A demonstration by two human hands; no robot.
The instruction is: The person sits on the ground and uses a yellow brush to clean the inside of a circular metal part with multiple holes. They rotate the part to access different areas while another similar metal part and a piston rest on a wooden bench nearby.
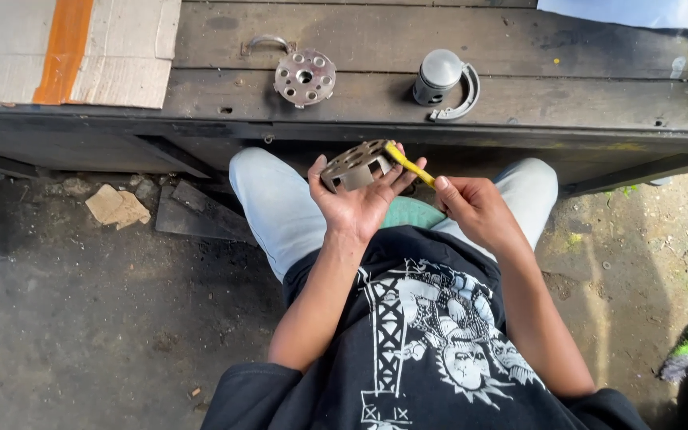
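The left hand holds a round, perforated metal part above the lap, its fingers curled around the rim from below, thumb on the far side. The part is tilted, its holed face turned up and away. The right hand grips a thin yellow tool, fingers pinched shut on its near end; the tool's far tip touches the upper edge of the metal part. Both hands sit just in front of the dark wooden surface, over the knees in pale jeans.

On the surface, straight beyond the hands, lies a metal disc with holes, a curved handle-like piece just to its left. Further right stands a piston, with a curved brake shoe touching its right side. A cardboard sheet with an orange tape strip lies at the surface's left end. On the ground to the left lies a scrap of cardboard.
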